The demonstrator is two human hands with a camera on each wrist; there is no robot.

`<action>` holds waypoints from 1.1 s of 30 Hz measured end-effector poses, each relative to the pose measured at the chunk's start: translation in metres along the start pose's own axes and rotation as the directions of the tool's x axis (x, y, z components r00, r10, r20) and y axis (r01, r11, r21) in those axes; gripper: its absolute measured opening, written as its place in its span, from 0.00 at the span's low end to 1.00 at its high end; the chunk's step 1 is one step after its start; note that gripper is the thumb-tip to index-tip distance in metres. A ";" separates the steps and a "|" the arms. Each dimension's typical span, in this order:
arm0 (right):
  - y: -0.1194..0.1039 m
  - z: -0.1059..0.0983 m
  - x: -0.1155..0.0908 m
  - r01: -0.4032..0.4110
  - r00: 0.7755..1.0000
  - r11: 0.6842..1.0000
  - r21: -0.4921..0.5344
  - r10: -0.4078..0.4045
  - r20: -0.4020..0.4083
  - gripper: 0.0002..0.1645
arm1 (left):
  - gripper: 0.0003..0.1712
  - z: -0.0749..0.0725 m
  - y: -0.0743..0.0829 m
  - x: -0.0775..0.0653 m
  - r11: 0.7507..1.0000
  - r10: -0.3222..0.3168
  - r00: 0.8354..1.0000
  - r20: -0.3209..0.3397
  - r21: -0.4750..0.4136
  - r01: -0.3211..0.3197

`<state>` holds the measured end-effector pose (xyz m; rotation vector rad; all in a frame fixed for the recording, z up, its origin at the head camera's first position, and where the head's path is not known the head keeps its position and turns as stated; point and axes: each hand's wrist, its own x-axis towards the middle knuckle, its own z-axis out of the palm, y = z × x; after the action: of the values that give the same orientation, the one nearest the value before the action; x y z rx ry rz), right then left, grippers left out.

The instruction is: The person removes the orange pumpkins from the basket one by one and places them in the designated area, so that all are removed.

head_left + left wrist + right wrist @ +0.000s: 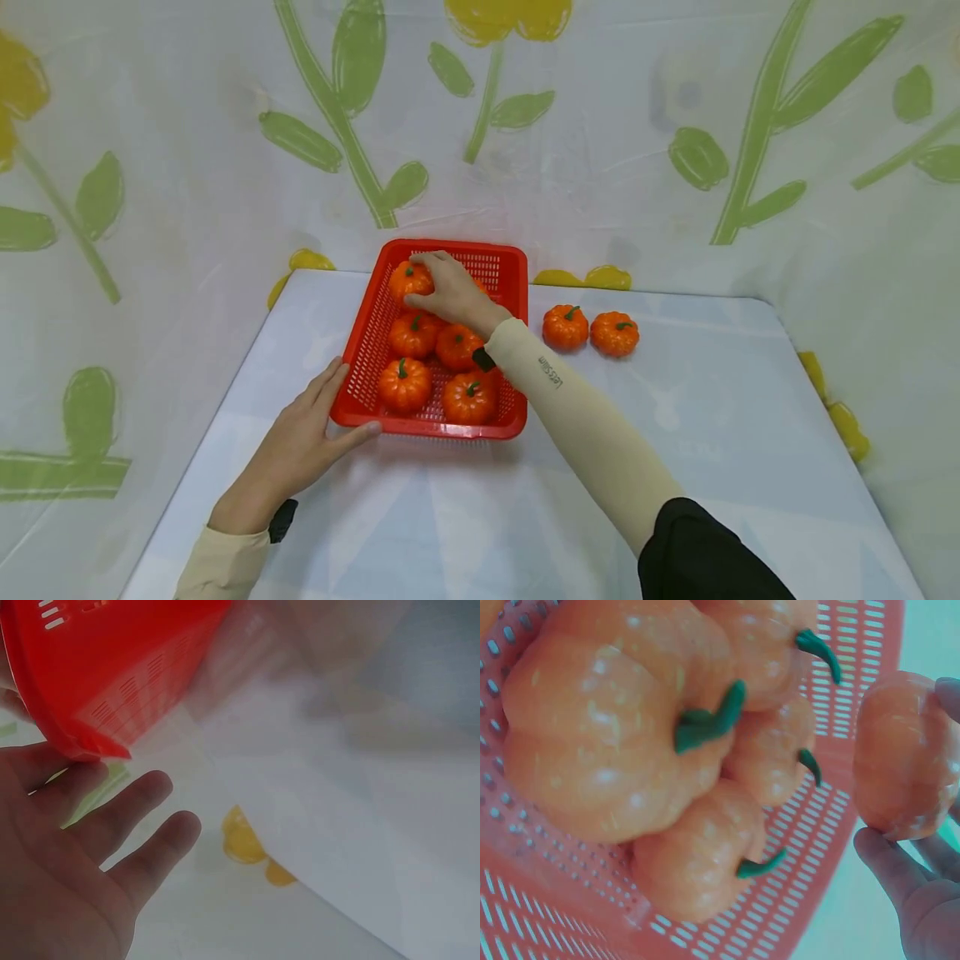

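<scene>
A red plastic basket [517, 292] with slotted walls stands on the table, holding several small orange pumpkins [405, 385] with green stems. Over its far left part, my right hand [453, 292] grips a pumpkin [408, 282] between thumb and fingers. The right wrist view shows this held pumpkin [904, 757] apart from the others. Another pumpkin [481, 287] is mostly hidden behind the right hand. My left hand [300, 442] rests against the basket's near left corner, thumb along the front rim. In the left wrist view its fingers [131, 814] are extended beside the red wall.
Two more pumpkins, one [566, 327] next to the other [615, 334], lie on the table right of the basket. The pale table [675, 467] ends at a back edge just behind the basket. A flower-printed sheet [600, 167] hangs behind and around it.
</scene>
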<state>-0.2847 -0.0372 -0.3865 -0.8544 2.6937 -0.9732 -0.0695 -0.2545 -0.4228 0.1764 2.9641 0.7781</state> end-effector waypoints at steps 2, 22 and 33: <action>-0.002 -0.005 -0.003 0.015 1.000 1.000 0.001 -0.015 -0.017 0.41 | 0.64 0.000 -0.001 -0.001 1.000 -0.002 1.000 -0.002 0.001 0.002; 0.004 -0.058 -0.051 0.147 0.960 0.989 -0.028 -0.150 -0.235 0.38 | 0.64 0.000 0.001 -0.002 1.000 -0.005 1.000 0.005 -0.005 0.005; 0.022 -0.077 -0.084 0.179 0.931 0.981 0.067 -0.147 -0.334 0.39 | 0.63 -0.001 0.001 -0.001 1.000 0.004 1.000 0.003 -0.008 -0.004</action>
<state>-0.2501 0.0659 -0.3441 -0.9885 2.8479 -1.3848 -0.0683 -0.2546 -0.4213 0.1832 2.9583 0.7887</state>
